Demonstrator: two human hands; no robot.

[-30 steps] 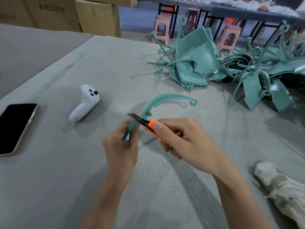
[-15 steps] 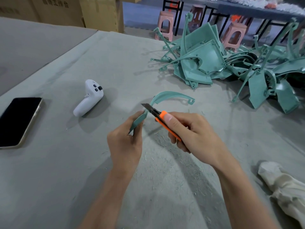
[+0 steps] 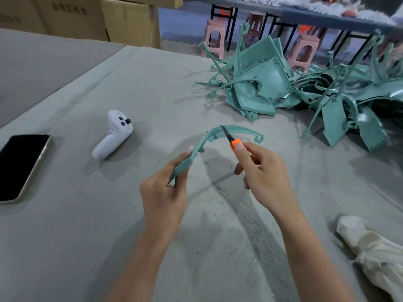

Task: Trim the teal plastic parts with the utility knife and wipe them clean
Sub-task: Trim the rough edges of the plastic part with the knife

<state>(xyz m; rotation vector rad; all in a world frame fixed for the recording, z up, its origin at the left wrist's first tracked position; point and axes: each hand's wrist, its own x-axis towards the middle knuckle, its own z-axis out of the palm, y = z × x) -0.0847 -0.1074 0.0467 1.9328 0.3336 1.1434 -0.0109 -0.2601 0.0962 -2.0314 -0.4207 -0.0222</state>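
Left grip (image 3: 163,199) pinches the flat end of the curved teal part (image 3: 197,149); right grip (image 3: 263,175) clasps the utility knife (image 3: 233,143). Thin and light, the plastic probably springs, so hold nearer the blade.

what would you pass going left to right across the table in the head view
phone → white controller → left hand holding a curved teal part → right hand holding the knife → cloth
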